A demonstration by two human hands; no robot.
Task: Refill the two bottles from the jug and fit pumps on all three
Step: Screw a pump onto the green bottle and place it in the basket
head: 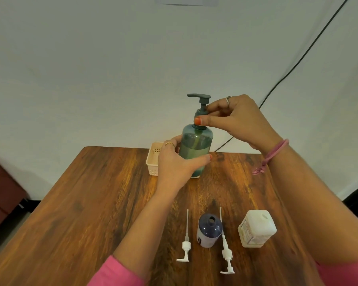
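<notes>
A translucent teal bottle (196, 145), partly filled, is held above the far half of the wooden table (103, 199). My left hand (177, 162) wraps its lower body. My right hand (234, 118) pinches the collar of the grey-teal pump (201, 100) on its neck. Near me stands a dark blue bottle (209, 230) with an open neck. A white pump (185, 242) lies to its left, a second white pump (226, 250) lies to its right. The white square jug (256, 229) stands further right.
A small cream slotted basket (153, 159) sits at the table's far edge behind the teal bottle. A black cable (298, 60) runs down the white wall to the right. Dark furniture (2, 193) stands at the left beside the table.
</notes>
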